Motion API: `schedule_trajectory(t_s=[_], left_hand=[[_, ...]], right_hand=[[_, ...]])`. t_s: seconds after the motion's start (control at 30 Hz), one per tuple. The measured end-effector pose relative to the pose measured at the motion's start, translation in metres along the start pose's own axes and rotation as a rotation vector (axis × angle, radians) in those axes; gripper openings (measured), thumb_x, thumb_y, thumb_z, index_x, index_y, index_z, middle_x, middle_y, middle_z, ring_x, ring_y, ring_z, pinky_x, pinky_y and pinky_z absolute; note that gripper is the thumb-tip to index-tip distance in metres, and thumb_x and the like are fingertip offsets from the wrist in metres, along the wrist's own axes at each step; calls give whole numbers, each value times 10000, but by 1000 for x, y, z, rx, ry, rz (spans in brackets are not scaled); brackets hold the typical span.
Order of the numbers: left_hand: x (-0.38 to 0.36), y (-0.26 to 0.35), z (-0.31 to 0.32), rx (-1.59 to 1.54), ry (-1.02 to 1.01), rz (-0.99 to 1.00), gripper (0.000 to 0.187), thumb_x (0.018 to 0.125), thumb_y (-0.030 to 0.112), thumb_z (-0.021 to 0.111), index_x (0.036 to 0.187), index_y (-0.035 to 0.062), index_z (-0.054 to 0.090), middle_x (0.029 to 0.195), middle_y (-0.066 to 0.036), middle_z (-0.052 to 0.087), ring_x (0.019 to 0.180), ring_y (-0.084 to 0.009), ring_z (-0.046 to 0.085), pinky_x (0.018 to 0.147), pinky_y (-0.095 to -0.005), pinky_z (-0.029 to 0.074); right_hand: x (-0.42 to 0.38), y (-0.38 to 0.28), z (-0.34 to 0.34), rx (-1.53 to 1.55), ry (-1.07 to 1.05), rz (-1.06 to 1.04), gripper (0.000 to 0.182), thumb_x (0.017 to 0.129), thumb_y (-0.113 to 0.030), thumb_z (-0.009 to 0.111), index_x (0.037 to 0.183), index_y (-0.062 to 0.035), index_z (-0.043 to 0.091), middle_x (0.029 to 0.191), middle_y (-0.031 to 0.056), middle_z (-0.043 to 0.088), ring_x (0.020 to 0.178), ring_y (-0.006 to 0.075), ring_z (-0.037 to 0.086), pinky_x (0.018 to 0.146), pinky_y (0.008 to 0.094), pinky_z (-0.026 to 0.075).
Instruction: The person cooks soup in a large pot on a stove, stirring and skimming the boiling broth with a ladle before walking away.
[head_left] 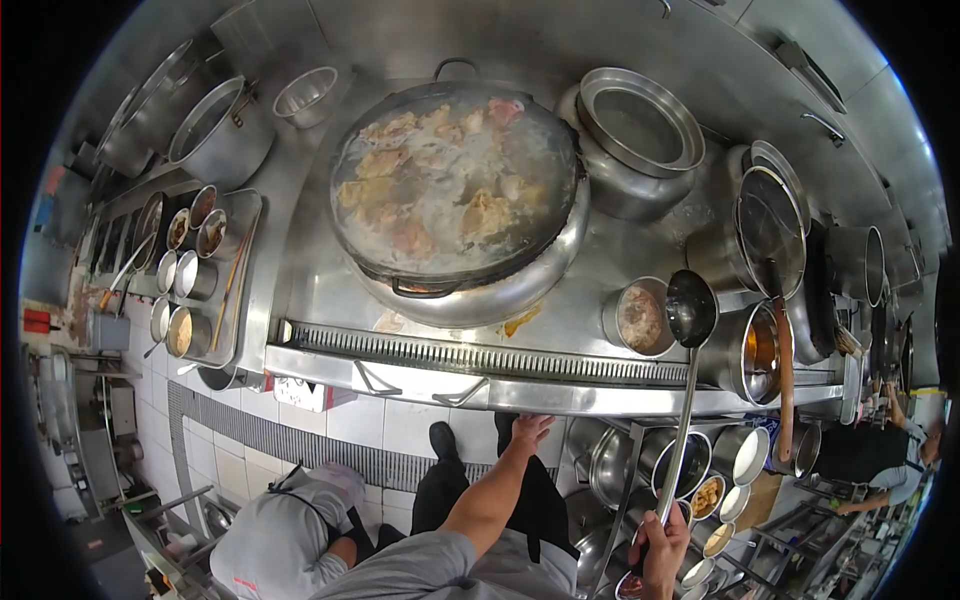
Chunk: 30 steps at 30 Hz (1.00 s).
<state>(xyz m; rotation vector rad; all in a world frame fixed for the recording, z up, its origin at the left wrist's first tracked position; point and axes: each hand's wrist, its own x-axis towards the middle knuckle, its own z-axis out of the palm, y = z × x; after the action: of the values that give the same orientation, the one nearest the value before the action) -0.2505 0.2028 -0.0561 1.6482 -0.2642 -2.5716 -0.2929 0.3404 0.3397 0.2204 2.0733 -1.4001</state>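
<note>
My right hand (pixel 660 550) is wrapped round the lower handle of a long metal ladle (pixel 691 308), whose bowl is raised over the counter's front part, beside a metal pot of pinkish-brown contents (pixel 640 318). With fingers apart and nothing in it, my left hand (pixel 532 430) hangs near the counter's front edge. A large black wok (pixel 350 262) stands on the stove in front of me. Pale and pinkish meat pieces (pixel 487 213) lie in its cloudy, steaming liquid.
A steel counter (pixel 300 290) holds a lidded pot (pixel 640 190) at right, a strainer (pixel 770 230), a pot of orange liquid (pixel 757 355) and a seasoning tray (pixel 240 290) at left. One person (pixel 290 535) bends down at lower left; another (pixel 880 455) is far right.
</note>
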Motion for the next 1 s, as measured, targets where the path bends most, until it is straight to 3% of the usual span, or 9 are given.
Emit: schedule_trajectory(t_s=[1.0], left_hand=[[0, -7, -4, -14, -79, 68, 175, 827, 158, 597, 989, 204, 547, 1051, 37, 608, 1014, -176, 588, 845, -382, 345]], right_hand=[[4, 2, -2, -9, -16, 6, 355, 844, -106, 519, 1173, 15, 461, 527, 23, 441, 315, 98, 388, 288, 214, 312]])
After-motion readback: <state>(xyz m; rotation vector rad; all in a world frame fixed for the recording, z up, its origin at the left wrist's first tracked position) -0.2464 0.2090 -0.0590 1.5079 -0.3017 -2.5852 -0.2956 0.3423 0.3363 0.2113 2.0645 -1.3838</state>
